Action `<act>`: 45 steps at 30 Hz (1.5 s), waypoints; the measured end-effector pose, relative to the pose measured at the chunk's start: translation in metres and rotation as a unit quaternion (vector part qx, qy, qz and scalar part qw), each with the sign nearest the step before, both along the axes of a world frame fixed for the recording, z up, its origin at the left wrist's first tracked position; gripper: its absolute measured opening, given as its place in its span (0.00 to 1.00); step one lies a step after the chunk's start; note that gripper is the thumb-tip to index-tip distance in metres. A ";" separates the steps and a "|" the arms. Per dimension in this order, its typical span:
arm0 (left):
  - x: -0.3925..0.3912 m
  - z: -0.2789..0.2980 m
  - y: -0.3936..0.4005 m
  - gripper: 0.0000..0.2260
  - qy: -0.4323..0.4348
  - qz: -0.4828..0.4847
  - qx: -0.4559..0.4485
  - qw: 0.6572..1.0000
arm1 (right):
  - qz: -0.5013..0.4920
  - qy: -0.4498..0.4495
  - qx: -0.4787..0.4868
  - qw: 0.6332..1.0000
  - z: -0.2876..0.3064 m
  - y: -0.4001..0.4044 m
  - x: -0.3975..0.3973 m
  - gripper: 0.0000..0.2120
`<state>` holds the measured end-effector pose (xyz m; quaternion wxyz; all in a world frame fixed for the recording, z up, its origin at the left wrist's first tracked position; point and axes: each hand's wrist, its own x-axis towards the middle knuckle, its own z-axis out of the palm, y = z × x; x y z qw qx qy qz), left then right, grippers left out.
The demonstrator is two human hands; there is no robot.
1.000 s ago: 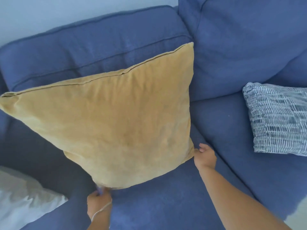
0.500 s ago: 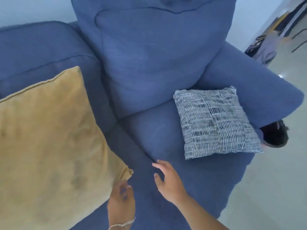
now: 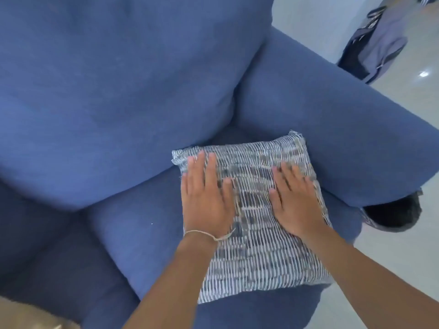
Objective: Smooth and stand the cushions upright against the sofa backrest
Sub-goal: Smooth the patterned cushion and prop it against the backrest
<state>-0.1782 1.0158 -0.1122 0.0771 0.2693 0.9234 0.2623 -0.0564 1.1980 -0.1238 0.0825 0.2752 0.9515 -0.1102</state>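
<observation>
Patterned cushion [image 3: 256, 245] lies flat on sofa seat [image 3: 147, 233], beside armrest [image 3: 332, 129], below backrest [image 3: 118, 91]. Left hand [image 3: 206, 198] and right hand [image 3: 297, 203] rest flat, fingers spread, gripping nothing. No legible writing.

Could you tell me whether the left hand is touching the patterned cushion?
Touching: the head view shows the left hand lying flat, palm down, on the patterned cushion.

Room was evenly daylit, soft shadows only. A glare spot sat on the floor [image 3: 423, 74] upper right. Slight motion blur softened everything; wide-angle bending at edges.
</observation>
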 end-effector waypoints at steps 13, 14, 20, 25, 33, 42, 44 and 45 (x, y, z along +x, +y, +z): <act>-0.043 -0.052 0.012 0.30 -0.054 -0.100 -0.180 0.977 | 0.107 -0.065 -0.048 0.991 -0.038 0.028 -0.061 0.32; -0.049 -0.056 0.012 0.30 -0.054 -0.074 -0.152 0.984 | 0.078 -0.012 -0.035 0.996 -0.036 0.031 -0.068 0.32; -0.081 -0.045 0.030 0.33 -0.257 0.380 0.161 0.874 | -0.453 0.202 -0.240 0.834 -0.029 0.053 -0.077 0.32; -0.099 -0.013 -0.012 0.24 -0.362 0.354 0.261 0.822 | -0.498 0.276 -0.391 0.723 0.000 0.053 -0.087 0.18; -0.097 0.082 -0.121 0.18 -0.207 0.385 0.442 0.783 | -0.353 0.388 -0.424 0.739 0.103 -0.013 -0.146 0.10; -0.165 0.118 -0.167 0.17 -0.158 0.274 0.491 0.812 | -0.297 0.472 -0.378 0.739 0.173 -0.006 -0.226 0.08; -0.180 0.117 -0.170 0.17 -0.172 0.262 0.488 0.815 | -0.292 0.458 -0.382 0.748 0.176 0.002 -0.243 0.08; -0.184 0.117 -0.171 0.18 -0.180 0.259 0.489 0.813 | -0.288 0.452 -0.387 0.750 0.176 0.006 -0.249 0.09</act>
